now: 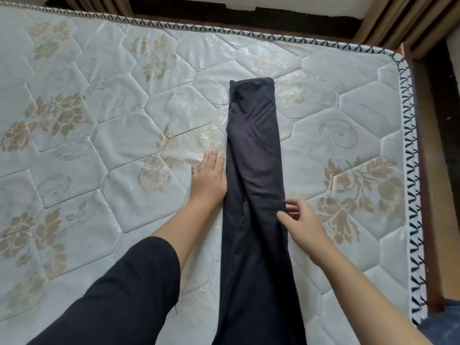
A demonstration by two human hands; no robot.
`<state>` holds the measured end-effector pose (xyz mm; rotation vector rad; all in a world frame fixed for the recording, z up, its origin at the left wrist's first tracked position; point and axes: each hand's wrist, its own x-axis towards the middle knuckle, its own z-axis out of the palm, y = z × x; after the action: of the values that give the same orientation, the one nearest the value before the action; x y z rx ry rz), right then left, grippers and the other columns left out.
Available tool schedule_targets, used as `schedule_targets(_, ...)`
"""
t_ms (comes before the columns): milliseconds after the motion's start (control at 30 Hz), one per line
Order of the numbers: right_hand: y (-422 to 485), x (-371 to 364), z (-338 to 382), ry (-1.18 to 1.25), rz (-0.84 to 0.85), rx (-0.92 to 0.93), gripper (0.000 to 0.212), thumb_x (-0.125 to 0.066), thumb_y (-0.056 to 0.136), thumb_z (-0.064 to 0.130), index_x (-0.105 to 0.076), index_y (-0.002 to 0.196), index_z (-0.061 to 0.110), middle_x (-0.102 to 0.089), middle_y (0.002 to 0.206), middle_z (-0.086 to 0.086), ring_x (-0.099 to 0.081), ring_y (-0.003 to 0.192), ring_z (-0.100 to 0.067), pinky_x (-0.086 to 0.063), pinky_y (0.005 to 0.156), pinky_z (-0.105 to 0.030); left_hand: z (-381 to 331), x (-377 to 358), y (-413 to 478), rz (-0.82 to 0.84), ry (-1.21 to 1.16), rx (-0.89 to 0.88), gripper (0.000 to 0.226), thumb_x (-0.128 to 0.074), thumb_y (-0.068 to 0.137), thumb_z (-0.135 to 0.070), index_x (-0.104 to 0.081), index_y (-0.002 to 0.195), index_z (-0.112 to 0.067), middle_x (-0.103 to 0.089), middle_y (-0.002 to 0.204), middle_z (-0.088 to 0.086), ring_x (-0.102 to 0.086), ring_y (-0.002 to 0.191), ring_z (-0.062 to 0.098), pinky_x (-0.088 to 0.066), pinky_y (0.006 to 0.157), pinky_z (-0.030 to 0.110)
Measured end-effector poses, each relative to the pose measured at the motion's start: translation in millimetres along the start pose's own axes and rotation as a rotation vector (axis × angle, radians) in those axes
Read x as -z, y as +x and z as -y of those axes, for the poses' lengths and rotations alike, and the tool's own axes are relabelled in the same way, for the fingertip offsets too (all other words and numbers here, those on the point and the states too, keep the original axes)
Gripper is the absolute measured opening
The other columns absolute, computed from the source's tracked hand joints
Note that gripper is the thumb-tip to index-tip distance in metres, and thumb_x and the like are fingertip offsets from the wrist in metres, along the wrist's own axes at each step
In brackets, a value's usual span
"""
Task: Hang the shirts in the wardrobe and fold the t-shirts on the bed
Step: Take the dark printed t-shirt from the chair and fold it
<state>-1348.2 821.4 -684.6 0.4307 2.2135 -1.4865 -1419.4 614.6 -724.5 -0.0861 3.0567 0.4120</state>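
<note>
A dark navy t-shirt [254, 170] lies on the mattress [99, 120] folded lengthwise into a long narrow strip, running from the near edge of the view toward the far side. My left hand [209, 176] lies flat, fingers straight, on the mattress against the strip's left edge. My right hand [302, 222] is at the strip's right edge about halfway along, with thumb and fingers pinching the cloth edge. A black sleeve covers my left upper arm.
The pale quilted mattress with gold flower patterns has a black-and-white trimmed edge [410, 170] on the right and at the far side. A dark wooden bed frame [428, 170] runs along the right. Brown curtains [398, 21] hang at the back right.
</note>
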Motion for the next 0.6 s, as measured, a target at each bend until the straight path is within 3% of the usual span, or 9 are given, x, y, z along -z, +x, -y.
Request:
schedule_targets(67, -10.2, 2.9, -5.5, -0.041, 0.095, -0.016, 0.040, -0.060, 0.088, 0.014, -0.048, 0.126, 0.018, -0.055, 0.119, -0.002, -0.059, 0.099, -0.011, -0.048, 0.094, -0.036, -9.7, 5.8, -5.6, -0.014, -0.087, 0.073, 0.043, -0.039, 0.094, -0.012, -0.046, 0.136, -0.004, -0.038, 0.145, 0.018, -0.038, 0.131, 0.033, -0.029, 0.107, 0.047)
schedule_targets(167, -18.5, 2.7, -7.1, -0.022, 0.079, -0.016, 0.040, -0.061, 0.088, 0.013, -0.048, 0.125, 0.016, -0.056, 0.106, 0.003, -0.058, 0.092, -0.011, -0.048, 0.088, -0.030, -29.7, 13.0, -37.6, -0.124, -0.252, 0.155, 0.032, -0.043, 0.089, -0.011, -0.059, 0.115, -0.002, -0.056, 0.115, 0.019, -0.052, 0.106, 0.036, -0.045, 0.088, 0.045)
schedule_targets(300, -22.5, 0.2, -12.7, -0.046, 0.075, -0.096, 0.029, -0.066, 0.085, 0.023, -0.053, 0.109, 0.014, -0.060, 0.094, 0.004, -0.056, 0.079, -0.009, -0.042, 0.066, -0.023, -48.5, 5.5, -94.4, 0.028, -0.392, 0.278, 0.024, -0.056, 0.091, -0.028, -0.058, 0.108, -0.010, -0.053, 0.109, 0.009, -0.051, 0.102, 0.025, -0.043, 0.087, 0.035)
schedule_targets(433, -26.7, 2.0, -18.3, -0.008, 0.119, -0.175, 0.034, -0.070, 0.082, 0.030, -0.054, 0.104, 0.011, -0.060, 0.092, 0.001, -0.060, 0.081, -0.014, -0.049, 0.067, -0.027, -54.4, 2.9, -116.1, 0.173, -0.371, 0.334, 0.034, -0.057, 0.089, -0.044, -0.054, 0.106, -0.014, -0.054, 0.102, 0.000, -0.052, 0.097, 0.019, -0.043, 0.080, 0.031)
schedule_targets(533, -28.3, 1.9, -21.9, 0.022, 0.158, -0.222, 0.027, -0.066, 0.086, 0.026, -0.056, 0.101, 0.006, -0.057, 0.084, -0.001, -0.055, 0.069, -0.013, -0.046, 0.056, -0.024, -57.8, 9.4, -116.8, 0.246, -0.429, 0.409, 0.022, -0.055, 0.092, -0.036, -0.052, 0.091, -0.014, -0.053, 0.081, -0.004, -0.053, 0.084, 0.019, -0.040, 0.070, 0.029)
schedule_targets(600, -28.3, 0.9, -23.9, 0.030, 0.141, -0.237, 0.026, -0.064, 0.088, 0.022, -0.056, 0.101, 0.002, -0.057, 0.086, -0.006, -0.055, 0.071, -0.017, -0.048, 0.058, -0.027, -54.7, 14.2, -120.2, 0.194, -0.650, 0.494, 0.020, -0.053, 0.093, -0.029, -0.049, 0.082, -0.013, -0.049, 0.073, -0.005, -0.049, 0.075, 0.017, -0.037, 0.064, 0.028)
